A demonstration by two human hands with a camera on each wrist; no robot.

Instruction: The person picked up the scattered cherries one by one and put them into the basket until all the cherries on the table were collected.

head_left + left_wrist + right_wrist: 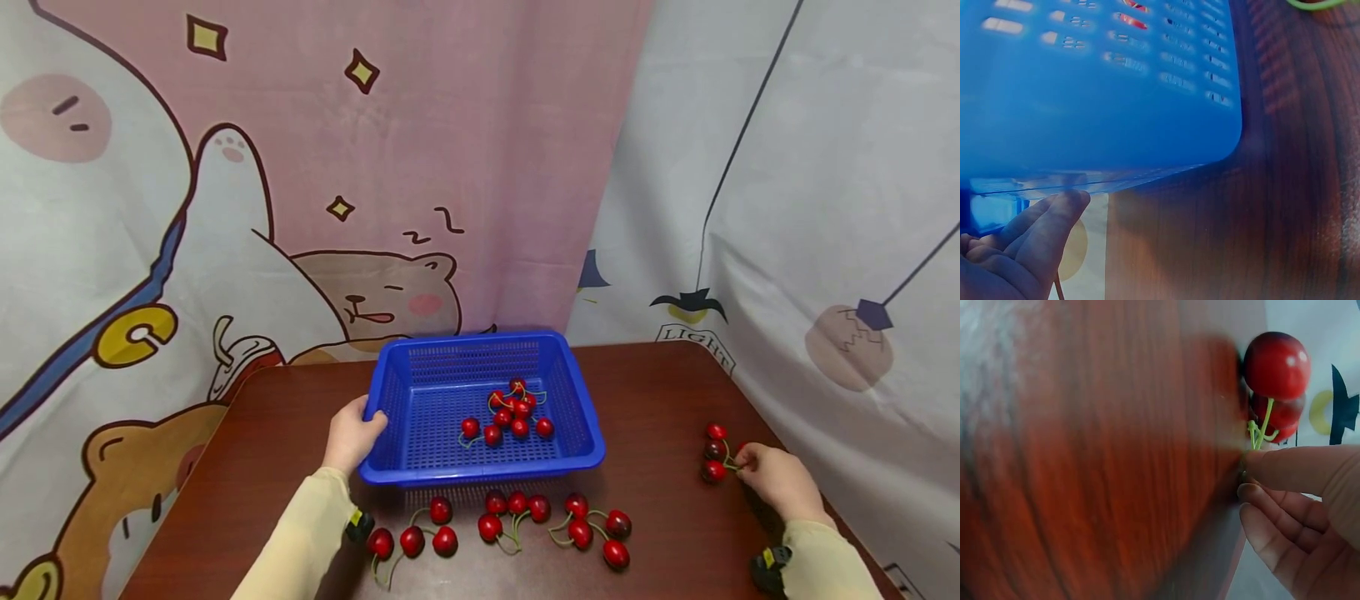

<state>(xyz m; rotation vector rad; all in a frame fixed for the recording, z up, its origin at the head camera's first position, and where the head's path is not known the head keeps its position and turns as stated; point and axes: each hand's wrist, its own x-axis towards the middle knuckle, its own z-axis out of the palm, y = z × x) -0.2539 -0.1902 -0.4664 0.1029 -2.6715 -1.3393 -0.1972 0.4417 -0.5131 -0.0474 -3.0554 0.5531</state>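
A blue plastic basket [480, 477] with perforated walls stands at the middle of the table, several red cherries [502, 418] inside it. My left hand [351, 437] grips its left rim, the thumb over the edge; in the left wrist view the fingers [1047, 240] lie against the blue wall. At the table's right side my right hand [780, 482] pinches the green stems [1264, 425] of a small bunch of cherries [713, 472]. The right wrist view shows these cherries [1277, 366] beyond the thumb and fingertips, partly overlapping one another.
Three groups of stemmed cherries lie along the front of the brown table [660, 392]: left [412, 542], middle [491, 527] and right [580, 533]. A cartoon-printed curtain [510, 167] hangs behind the table and along its sides.
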